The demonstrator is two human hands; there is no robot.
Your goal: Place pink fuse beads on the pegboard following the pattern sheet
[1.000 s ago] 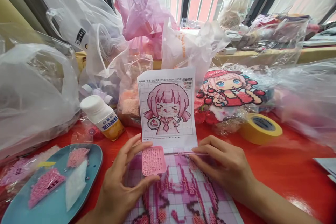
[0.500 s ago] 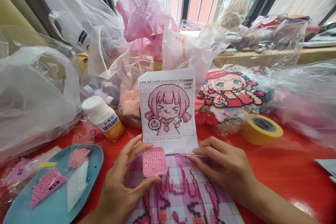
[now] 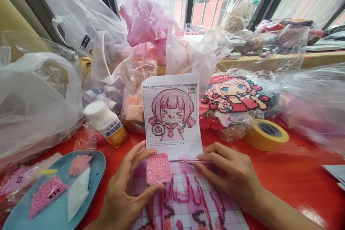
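My left hand (image 3: 129, 183) holds a small square pink tray (image 3: 159, 169) by its edges, thumb below and fingers above. Rows of pink beads lie inside it. My right hand (image 3: 226, 169) pinches pink tweezers (image 3: 198, 161), whose tips point left at the top dark row of the bead pattern. Too small to make out is whether a bead sits between the tips. Under both hands lies a gridded pattern sheet (image 3: 185, 183), partly covered with pink and dark beads. Behind it a printed chart (image 3: 172, 115) of a pink-haired figure stands upright.
On the left, a blue plate (image 3: 99, 165) carries bags of pink and white beads. Behind it stands a white-capped bottle (image 3: 106, 124). A yellow tape roll (image 3: 266, 134) lies right, near a finished bead figure (image 3: 237, 95). Plastic bags (image 3: 151, 21) crowd the back.
The view has shifted slightly, so most things sit a little lower. The tweezers' tips are slightly farther left along the top row; the tray stays in my left hand.
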